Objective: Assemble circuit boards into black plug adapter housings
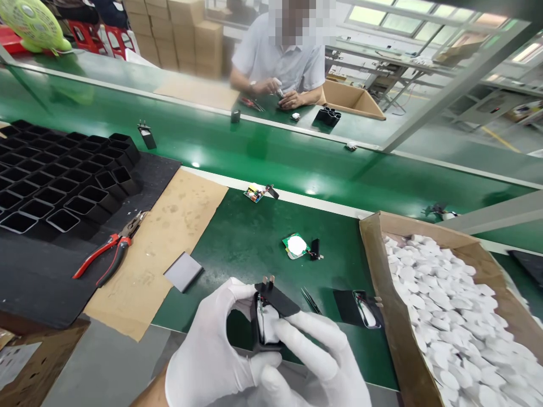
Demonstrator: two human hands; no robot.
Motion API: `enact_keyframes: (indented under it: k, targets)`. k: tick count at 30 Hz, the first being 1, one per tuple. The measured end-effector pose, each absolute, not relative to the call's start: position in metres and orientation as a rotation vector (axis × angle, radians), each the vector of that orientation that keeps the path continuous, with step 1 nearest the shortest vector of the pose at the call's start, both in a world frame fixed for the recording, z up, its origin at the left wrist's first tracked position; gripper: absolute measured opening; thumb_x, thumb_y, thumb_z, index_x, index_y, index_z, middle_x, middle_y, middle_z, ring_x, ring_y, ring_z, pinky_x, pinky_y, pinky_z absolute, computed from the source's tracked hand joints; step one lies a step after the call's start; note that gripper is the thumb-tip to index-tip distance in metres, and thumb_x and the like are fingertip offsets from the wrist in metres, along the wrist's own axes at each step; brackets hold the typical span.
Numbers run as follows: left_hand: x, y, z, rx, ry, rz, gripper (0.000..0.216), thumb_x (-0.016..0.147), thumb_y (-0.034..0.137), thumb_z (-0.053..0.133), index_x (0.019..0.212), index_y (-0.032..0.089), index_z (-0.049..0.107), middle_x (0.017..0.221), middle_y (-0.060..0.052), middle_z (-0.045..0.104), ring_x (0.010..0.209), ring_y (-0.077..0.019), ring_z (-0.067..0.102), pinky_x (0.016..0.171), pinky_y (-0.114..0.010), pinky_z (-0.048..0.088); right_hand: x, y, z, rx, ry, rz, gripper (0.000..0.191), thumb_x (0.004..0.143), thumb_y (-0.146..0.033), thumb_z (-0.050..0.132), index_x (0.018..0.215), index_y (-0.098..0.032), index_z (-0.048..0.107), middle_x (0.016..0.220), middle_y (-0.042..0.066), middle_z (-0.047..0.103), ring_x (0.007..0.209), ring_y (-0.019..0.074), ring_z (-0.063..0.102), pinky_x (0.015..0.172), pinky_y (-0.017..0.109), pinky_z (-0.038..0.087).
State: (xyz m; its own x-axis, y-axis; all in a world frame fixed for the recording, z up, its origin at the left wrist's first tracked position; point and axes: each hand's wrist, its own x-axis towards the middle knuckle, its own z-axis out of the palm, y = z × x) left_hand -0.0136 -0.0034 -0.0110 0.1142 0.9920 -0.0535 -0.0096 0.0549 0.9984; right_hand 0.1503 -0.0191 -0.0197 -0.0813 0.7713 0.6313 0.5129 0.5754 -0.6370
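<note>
Near the bottom middle, my gloved left hand (216,350) is closed around a black charger housing (255,328), its thumb and fingers on the housing's sides. The housing's open end faces up, with a white pad (268,325) and some wires inside. A black plug cover (278,298) with two metal prongs lies tilted over the opening. My gloved right hand (322,362) is closed on the same charger, one fingertip at the plug cover and another on the white pad. The right thumb is low, close to the left one. Tweezers (311,301) lie just beyond my right hand.
A carton (384,288) of white pads stands right. Another charger (360,309) and circuit boards (296,246) (255,193) lie on the green table. Left are pliers (123,243), a grey-faced block (184,271) and rows of black housings (63,220). A co-worker (280,62) sits opposite.
</note>
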Motion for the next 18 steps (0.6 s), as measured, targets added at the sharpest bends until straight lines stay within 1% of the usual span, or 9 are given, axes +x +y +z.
enact_keyframes:
  k: [2,5,8,10,12,14,16,18]
  targets:
    - [-0.013,-0.003,-0.012,1.236,1.197,1.075,0.04,0.068,0.013,0.082,0.102,0.027,0.065,0.095,0.005,0.077,0.084,-0.0194,0.075,0.077,-0.032,0.063,0.154,-0.017,-0.022,-1.033,-1.884,0.258,0.044,0.102,-0.031,0.068,0.146,-0.029,0.068,0.121,0.013,0.068,0.104,0.0291,0.067,0.078,0.043,0.064]
    - [-0.012,-0.003,-0.011,1.31,1.282,1.076,0.029,0.072,0.026,0.086,0.092,0.027,0.064,0.087,0.003,0.074,0.076,-0.021,0.073,0.072,-0.035,0.063,0.161,-0.014,-0.026,-1.044,-1.98,0.251,0.04,0.105,-0.036,0.065,0.144,-0.029,0.069,0.127,0.013,0.068,0.109,0.0294,0.07,0.083,0.044,0.066]
    - [-0.012,-0.002,-0.011,1.375,1.313,1.072,0.024,0.077,0.034,0.084,0.086,0.027,0.063,0.081,0.002,0.072,0.07,-0.0207,0.071,0.067,-0.035,0.062,0.165,-0.014,-0.029,-1.029,-1.996,0.265,0.04,0.104,-0.033,0.067,0.145,-0.032,0.069,0.125,0.011,0.071,0.105,0.0268,0.075,0.083,0.042,0.067]
    - [-0.012,-0.002,-0.011,1.405,1.321,1.079,0.024,0.076,0.034,0.085,0.088,0.027,0.065,0.082,0.001,0.073,0.07,-0.0209,0.072,0.065,-0.035,0.062,0.166,-0.015,-0.03,-1.026,-2.015,0.296,0.043,0.104,-0.033,0.068,0.147,-0.035,0.067,0.122,0.009,0.072,0.101,0.026,0.077,0.085,0.042,0.068]
    - [-0.012,-0.003,-0.014,1.423,1.332,1.091,0.026,0.075,0.032,0.086,0.092,0.027,0.066,0.085,0.001,0.075,0.071,-0.0214,0.073,0.066,-0.036,0.063,0.163,-0.016,-0.029,-1.041,-1.989,0.335,0.041,0.106,-0.034,0.065,0.146,-0.036,0.068,0.121,0.009,0.073,0.1,0.0257,0.078,0.087,0.042,0.069]
    - [-0.012,-0.005,-0.018,1.447,1.354,1.121,0.029,0.076,0.032,0.087,0.096,0.027,0.066,0.086,0.001,0.075,0.073,-0.0217,0.074,0.067,-0.037,0.064,0.158,-0.018,-0.027,-1.074,-1.908,0.352,0.039,0.106,-0.035,0.065,0.145,-0.036,0.068,0.123,0.009,0.074,0.1,0.0257,0.078,0.085,0.042,0.07]
    - [-0.011,-0.008,-0.024,1.467,1.376,1.161,0.031,0.079,0.031,0.086,0.102,0.028,0.066,0.084,0.002,0.074,0.072,-0.0211,0.074,0.066,-0.036,0.064,0.152,-0.02,-0.024,-1.13,-1.791,0.336,0.043,0.102,-0.033,0.072,0.145,-0.034,0.068,0.123,0.01,0.075,0.099,0.0262,0.078,0.081,0.04,0.071]
    - [-0.01,-0.011,-0.032,1.503,1.422,1.235,0.035,0.083,0.03,0.083,0.113,0.029,0.065,0.085,0.002,0.074,0.073,-0.0208,0.074,0.066,-0.036,0.065,0.147,-0.021,-0.024,-1.176,-1.704,0.303,0.05,0.096,-0.028,0.081,0.144,-0.032,0.069,0.121,0.009,0.077,0.098,0.0264,0.079,0.077,0.039,0.071]
